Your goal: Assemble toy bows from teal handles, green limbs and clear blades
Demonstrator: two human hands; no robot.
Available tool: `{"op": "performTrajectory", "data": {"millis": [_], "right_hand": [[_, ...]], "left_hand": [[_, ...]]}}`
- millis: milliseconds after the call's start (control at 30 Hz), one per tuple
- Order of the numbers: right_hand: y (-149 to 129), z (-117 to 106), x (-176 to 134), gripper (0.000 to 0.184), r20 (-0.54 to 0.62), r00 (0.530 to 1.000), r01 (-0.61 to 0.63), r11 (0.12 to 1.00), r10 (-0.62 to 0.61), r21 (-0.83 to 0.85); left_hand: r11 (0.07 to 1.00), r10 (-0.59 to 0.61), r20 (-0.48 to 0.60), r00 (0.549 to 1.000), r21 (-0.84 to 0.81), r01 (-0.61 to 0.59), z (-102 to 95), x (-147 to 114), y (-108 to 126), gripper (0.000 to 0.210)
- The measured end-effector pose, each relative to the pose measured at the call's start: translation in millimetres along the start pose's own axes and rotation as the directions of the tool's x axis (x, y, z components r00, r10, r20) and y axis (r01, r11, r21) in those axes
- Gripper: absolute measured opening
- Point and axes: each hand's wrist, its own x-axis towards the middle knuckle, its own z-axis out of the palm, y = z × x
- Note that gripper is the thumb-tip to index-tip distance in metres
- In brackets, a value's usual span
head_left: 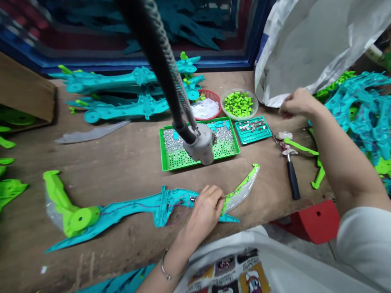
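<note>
Left hand lies over the right end of a long turquoise half-shell, which rests along the near side of the table. Fingers bent; tips hidden, so cannot tell whether it pinches the part or only bears down on it.

Right hand hangs in front of the white plastic bag, above the table's right side. Fingers curled in; blurred, cannot tell whether anything is inside them.

Risks, as judged:
- Thin red-purple wires loop loose out of the shell just beside the left hand. A shift of palm or shell could trap or tug one, straining its joint.
- Bracelet on the left wrist: could catch that loop if the forearm slides left.
- Shell is long and held at one end only. An uneven push could swing the far end with its lime-green wheel; its pointed right tip sits near the table's front edge.
- Lime-green curved strip juts out past the fingers, clear film along it. A sleeve or returning arm could bend it or drag the film.
- Black-handled tool points toward the front edge, below the right forearm. A low sweep could knock it off.
- Teal tray, small round metal pieces inside, stands near the right hand's side; a bump would scatter them.
</note>
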Motion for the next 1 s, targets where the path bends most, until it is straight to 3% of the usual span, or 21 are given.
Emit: {"op": "performTrajectory", "data": {"millis": [67,233,433,600,767,900,1000], "right_hand": [[7,15,-12,0.03,0.109,0.993,-0.034,0.988,0.051,-0.151],[20,51,-10,0.044,0.013,0.998,-0.058,0.973,0.062,-0.222],[13,71,-27,0.05,-0.173,0.98,-0.119,0.983,0.094,-0.138],[9,76,-72,0.045,-0.252,0.968,-0.044,0.987,0.004,-0.155],[3,68,-124,0.034,-0.402,0.908,0.079,0.991,-0.116,-0.108],[-9,71,-190,0.027,-0.42,0.889,0.164,0.983,-0.182,-0.08],[-17,89,-249,0.023,-0.396,0.889,0.227,0.972,-0.23,-0.057]], "left_hand": [[1.0,0.009,-0.002,1.0,-0.003,-0.009,-1.2,0,1,0.018],[0.999,0.035,0.006,0.999,0.004,-0.035,-1.7,1,-1,0.016],[0.998,0.062,0.001,0.998,0.026,-0.062,-0.8,1,-2,0.015],[0.996,0.07,0.007,0.998,0.053,-0.07,-2.0,2,1,0.015],[0.994,0.078,0.01,0.997,0.07,-0.079,-0.9,2,0,0.015],[0.994,0.076,0.009,0.997,0.08,-0.077,-0.9,2,0,0.014],[0.995,0.074,0.011,0.997,0.072,-0.075,-1.1,2,1,0.014]]}}
